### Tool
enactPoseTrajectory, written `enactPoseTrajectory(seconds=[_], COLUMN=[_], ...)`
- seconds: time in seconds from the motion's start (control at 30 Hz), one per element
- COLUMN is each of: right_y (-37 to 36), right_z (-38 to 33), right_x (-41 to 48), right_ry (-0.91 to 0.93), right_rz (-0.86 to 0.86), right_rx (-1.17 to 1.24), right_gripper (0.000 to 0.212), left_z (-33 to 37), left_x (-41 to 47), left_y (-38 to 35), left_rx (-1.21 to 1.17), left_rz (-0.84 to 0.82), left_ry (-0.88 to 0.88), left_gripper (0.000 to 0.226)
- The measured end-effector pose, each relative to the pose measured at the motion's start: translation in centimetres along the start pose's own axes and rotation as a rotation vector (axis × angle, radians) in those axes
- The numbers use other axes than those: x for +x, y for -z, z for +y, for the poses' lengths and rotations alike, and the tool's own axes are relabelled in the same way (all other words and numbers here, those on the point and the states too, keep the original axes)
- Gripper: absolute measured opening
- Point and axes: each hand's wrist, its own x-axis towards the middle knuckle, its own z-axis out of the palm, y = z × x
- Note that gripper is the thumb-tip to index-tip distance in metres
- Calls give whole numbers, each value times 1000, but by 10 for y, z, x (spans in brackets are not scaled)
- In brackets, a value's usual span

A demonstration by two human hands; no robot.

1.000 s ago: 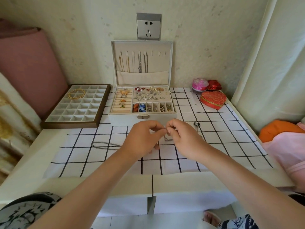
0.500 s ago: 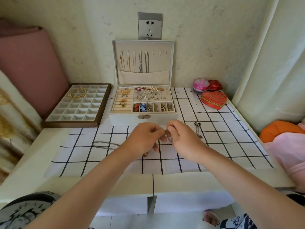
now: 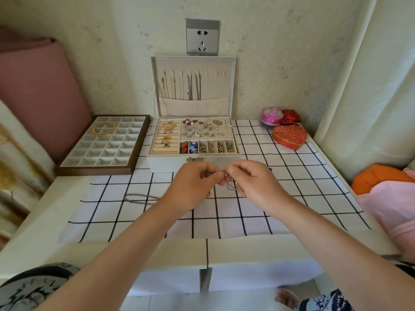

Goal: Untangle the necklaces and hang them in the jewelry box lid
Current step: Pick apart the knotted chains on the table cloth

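My left hand [image 3: 192, 187] and my right hand [image 3: 254, 184] meet just in front of the white jewelry box [image 3: 193, 161], both pinching a thin silver necklace [image 3: 225, 176] between fingertips. A short loop of its chain hangs under my right fingers. More silver chain [image 3: 139, 197] trails left on the checked cloth from behind my left hand. The upright box lid [image 3: 193, 86] holds several gold and silver necklaces on its hooks, ends tucked into the pocket; the hooks on the right are bare.
A brown compartment tray [image 3: 98, 149] with a gold bangle sits left of the box. A red heart box [image 3: 289, 136], a pink round box [image 3: 271, 116] and a small red box [image 3: 290, 117] stand at the back right. The white curtain [image 3: 368, 75] hangs on the right.
Both hands stay together at the necklace, fingers working it and lifting slightly. The small pendant at the right on the cloth is now mostly hidden behind my right hand.
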Motion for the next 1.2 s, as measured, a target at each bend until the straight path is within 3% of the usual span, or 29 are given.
enactPoseTrajectory(seconds=[0.3,0.43,0.6,0.7,0.83,0.9,1.07,1.2], right_y=[5,3,-1,-6,-8,-8,-7,-7], right_z=[0,2,9,10,7,7,6,9], right_x=[-2,-7,-5,-3,1,2,2,0], right_ry=[117,316,501,386,37,-35,56,184], right_rz=[68,191,295,233,68,37,7,32], right_rx=[-301,-633,-776,-727,-244,-114,-171,-306], right_gripper=[13,12,13,19,17,18,20,22], left_z=[0,4,7,6,2,4,9,9], left_x=[-2,-6,-8,-8,-4,-4,-10,-11], left_y=[-5,-8,-9,-8,-4,-2,1,3], left_rx=[118,40,-9,21,197,210,-36,-83], left_rz=[55,65,83,89,111,70,-12,-27], left_ry=[-8,43,71,34,-10,-5,67,102], left_gripper=[11,12,9,8,10,10,8,7])
